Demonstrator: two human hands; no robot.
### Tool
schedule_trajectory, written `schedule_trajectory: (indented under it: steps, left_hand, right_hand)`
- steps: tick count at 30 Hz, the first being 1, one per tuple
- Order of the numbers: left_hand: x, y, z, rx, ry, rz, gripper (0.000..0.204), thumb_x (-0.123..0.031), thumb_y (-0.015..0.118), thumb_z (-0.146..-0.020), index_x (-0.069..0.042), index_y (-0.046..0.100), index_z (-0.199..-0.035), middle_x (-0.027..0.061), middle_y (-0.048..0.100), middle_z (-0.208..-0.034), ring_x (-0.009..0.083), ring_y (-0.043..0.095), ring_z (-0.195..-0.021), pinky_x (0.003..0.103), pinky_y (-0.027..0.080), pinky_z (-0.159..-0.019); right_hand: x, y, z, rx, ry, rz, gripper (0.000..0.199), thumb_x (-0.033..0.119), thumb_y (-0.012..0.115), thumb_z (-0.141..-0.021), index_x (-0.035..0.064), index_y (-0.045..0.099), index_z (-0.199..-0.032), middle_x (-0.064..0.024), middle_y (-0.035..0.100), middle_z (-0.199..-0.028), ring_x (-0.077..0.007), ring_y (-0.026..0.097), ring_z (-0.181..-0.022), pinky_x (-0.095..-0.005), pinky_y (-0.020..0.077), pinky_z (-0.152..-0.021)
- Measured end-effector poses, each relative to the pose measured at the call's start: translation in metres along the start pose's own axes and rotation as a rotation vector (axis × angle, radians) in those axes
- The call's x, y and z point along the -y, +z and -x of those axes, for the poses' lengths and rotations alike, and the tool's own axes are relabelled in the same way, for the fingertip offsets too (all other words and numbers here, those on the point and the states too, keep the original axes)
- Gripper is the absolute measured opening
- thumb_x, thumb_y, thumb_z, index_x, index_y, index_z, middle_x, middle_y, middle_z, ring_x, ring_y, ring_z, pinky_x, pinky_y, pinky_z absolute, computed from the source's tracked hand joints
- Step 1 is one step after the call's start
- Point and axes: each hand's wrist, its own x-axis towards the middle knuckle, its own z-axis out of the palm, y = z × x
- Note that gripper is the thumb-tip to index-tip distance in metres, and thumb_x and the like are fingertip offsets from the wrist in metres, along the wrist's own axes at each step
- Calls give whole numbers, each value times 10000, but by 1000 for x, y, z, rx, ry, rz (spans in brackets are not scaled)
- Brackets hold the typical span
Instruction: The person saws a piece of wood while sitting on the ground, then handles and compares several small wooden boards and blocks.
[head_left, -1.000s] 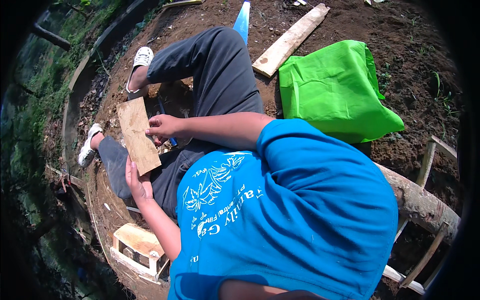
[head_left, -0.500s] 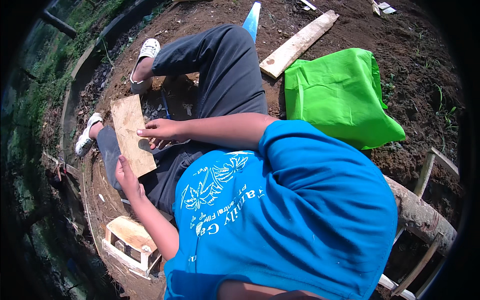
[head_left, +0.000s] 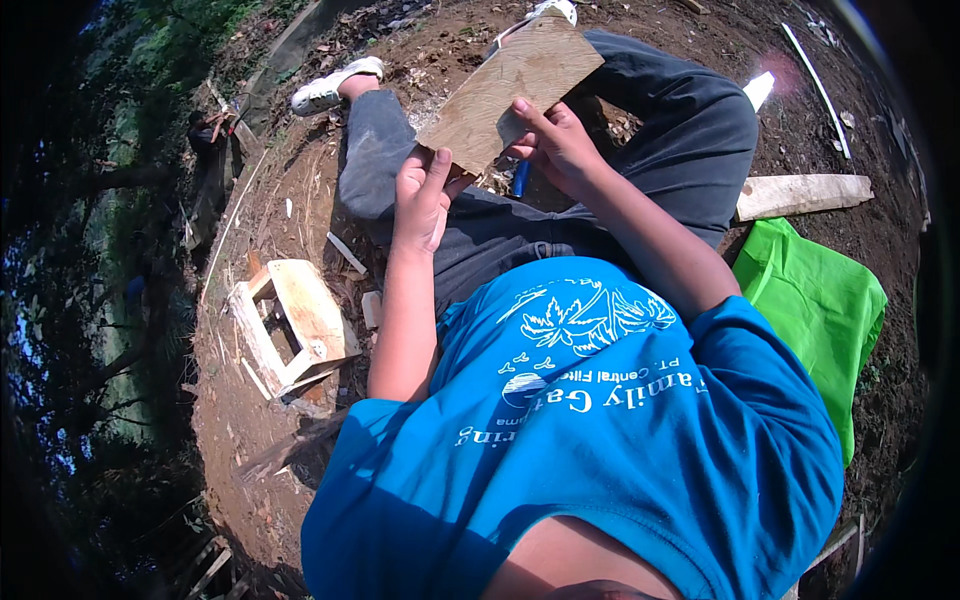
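A flat rectangular wooden board [head_left: 505, 90] is held up at a slant above my lap, one face toward me. My left hand [head_left: 425, 195] pinches its near left corner, thumb on the face and fingers behind. Along the near right edge, my right hand [head_left: 555, 145] grips the same board, with the thumb on top and the other fingers partly hidden beneath. Just below the board, between my legs, shows a short blue piece like a handle [head_left: 521, 178]; the rest of it is hidden.
A small wooden frame box [head_left: 325, 320] stands on the soil at my left, near thin wood scraps [head_left: 346, 252]. To my right lie a bright green cloth bag [head_left: 815, 300] and a pale plank [head_left: 810, 194]. Farther out are a shiny pale blade-like piece [head_left: 759, 90] and a thin strip [head_left: 815, 90].
The board has been raised and turned to a slant, away from my left leg. My right hand has shifted from lying on its face to gripping its edge. The whole view has swung round.
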Motion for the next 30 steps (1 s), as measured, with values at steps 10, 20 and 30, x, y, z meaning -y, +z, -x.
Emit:
schedule_trajectory:
  steps: [10, 20, 30]
  left_hand:
    - [13, -1, -7, -61, 40, 158, 515, -279, 695, -995, -15, 522, -1402, 123, 603, -1372, 237, 589, -1259, 423, 469, -1080]
    - [21, 21, 10, -166, 310, -496, 428, -174, 670, -1017, 85, 559, -1339, 124, 674, -1224, 174, 636, -1122, 328, 502, -983]
    - [9, 18, 7, -7, 211, -282, 561, -416, 579, -1044, 9, 548, -1410, 196, 574, -1426, 276, 566, -1304, 403, 444, -1087]
  right_hand:
    - [-23, -1, -2, 0, 118, 91, 536, 396, 723, -961, 47, 502, -1302, -127, 612, -1243, -202, 648, -1076, -355, 577, -861]
    - [-20, 35, 3, -87, 224, 17, 855, 675, 624, -925, 164, 274, -1514, -122, 442, -1399, -307, 557, -1162, -516, 512, -936]
    - [8, 17, -2, 31, 114, 68, 674, 594, 635, -944, 52, 491, -1319, -103, 611, -1065, -212, 657, -1015, -408, 559, -867]
